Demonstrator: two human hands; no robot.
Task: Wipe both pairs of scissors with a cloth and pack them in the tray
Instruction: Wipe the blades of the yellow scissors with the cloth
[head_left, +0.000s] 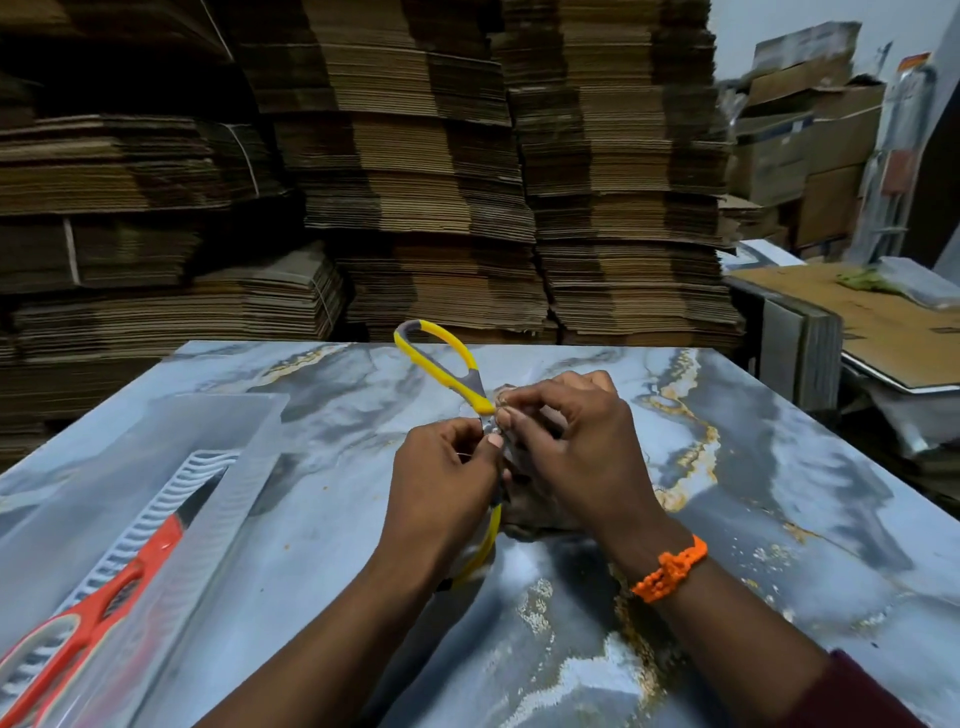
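Left hand fingers grasp yellow-handled scissors above a marbled desk while right hand fingers pinch a cloth against them; orange-handled scissors lie in a clear tray.

Stacked flattened cardboard behind marble table

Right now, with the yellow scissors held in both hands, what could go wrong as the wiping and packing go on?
1. The yellow scissors are spread open, and both the left hand and right hand pinch near the pivot; the blades are hidden, so a slip of the cloth might nick a finger.
2. The clear tray already holds the orange scissors; the second pair may knock them or seat badly.
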